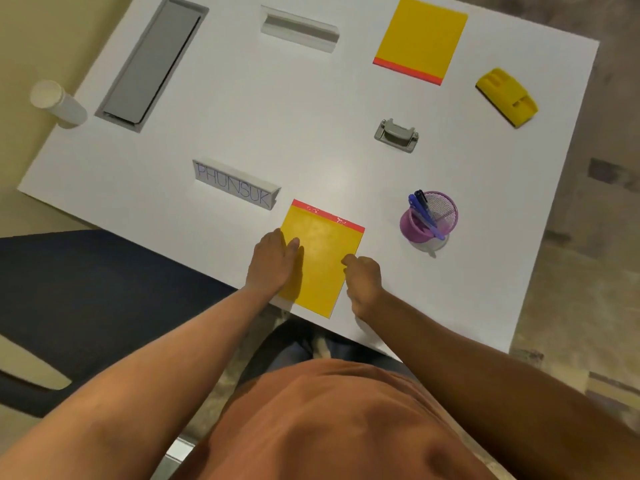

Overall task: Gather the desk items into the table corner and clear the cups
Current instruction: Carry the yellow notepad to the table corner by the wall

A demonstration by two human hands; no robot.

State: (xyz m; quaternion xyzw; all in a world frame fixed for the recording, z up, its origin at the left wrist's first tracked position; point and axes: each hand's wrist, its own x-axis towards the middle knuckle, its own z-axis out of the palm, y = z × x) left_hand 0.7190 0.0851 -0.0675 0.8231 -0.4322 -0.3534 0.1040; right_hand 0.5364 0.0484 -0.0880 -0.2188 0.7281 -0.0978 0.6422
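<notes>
Fingers (289,242) of the left hand (273,261) are lying flat on the near yellow notepad (323,258); right hand (363,282) fingers are curling at its edge on the counter (311,133).

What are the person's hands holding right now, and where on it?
The near yellow notepad: the left hand rests flat on its left edge, and the right hand has curled fingers at its right edge. It lies on the table.
</notes>
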